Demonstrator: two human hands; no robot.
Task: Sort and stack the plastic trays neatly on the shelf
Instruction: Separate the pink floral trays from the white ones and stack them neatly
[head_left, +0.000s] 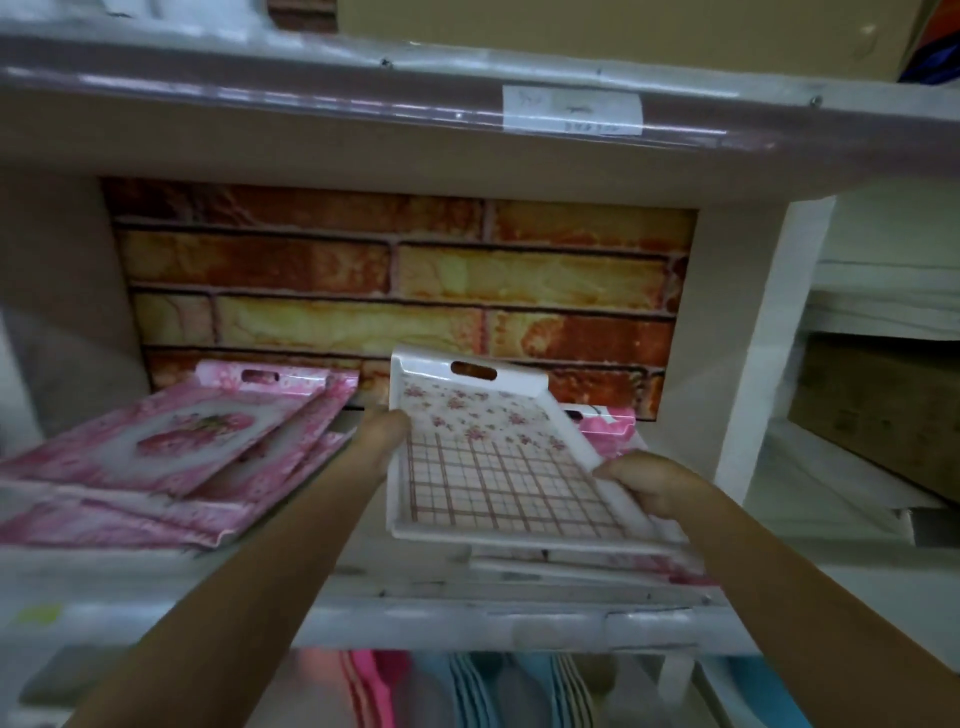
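the white tray (498, 457) with flowers and checks is tilted above a pile of trays (597, 564) on the shelf (363, 618). the left hand (382, 434) and right hand (644, 483) each grip one side. a messy pink tray pile (171, 447) lies to the left.

Left hand (382, 434) and right hand (647, 486) grip a white floral tray (488, 457) (tilted) above the shelf (415, 618).
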